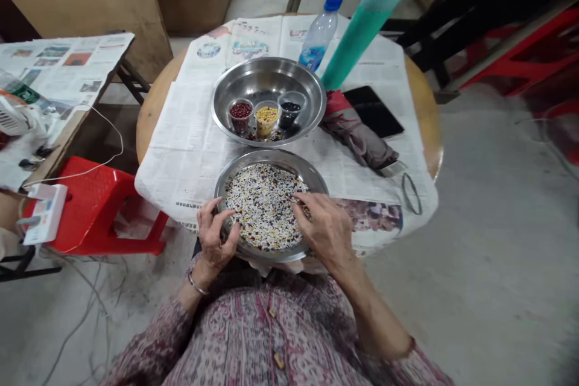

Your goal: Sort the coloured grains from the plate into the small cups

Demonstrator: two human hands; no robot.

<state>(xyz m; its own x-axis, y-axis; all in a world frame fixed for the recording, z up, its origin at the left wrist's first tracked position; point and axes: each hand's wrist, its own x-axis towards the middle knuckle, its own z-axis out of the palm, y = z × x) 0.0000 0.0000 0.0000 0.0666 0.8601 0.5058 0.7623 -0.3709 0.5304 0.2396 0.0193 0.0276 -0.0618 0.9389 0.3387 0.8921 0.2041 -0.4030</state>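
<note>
A shallow metal dish (312, 170) at the table's near edge holds a spread of white grains mixed with red, yellow and black beans (266, 208). My left hand (215, 232) rests over the dish's left rim, fingers curved and apart, with nothing visible in them. On the right side, my right hand (323, 223) reaches over the mix, thumb and index fingertip close together in a pinch; whatever they hold is too small to make out. Behind it, a deeper metal basin (271, 66) contains clear cups of red beans (240, 113), yellow beans (266, 117) and black beans (289, 111).
Newspaper (176, 151) covers the round table. A water bottle (320, 33), a green cylinder (366, 27), a dark phone or tablet (373, 110) and a folded umbrella (357, 132) lie or stand right of the basin. At left is a red stool (99, 211) with a power strip (47, 214).
</note>
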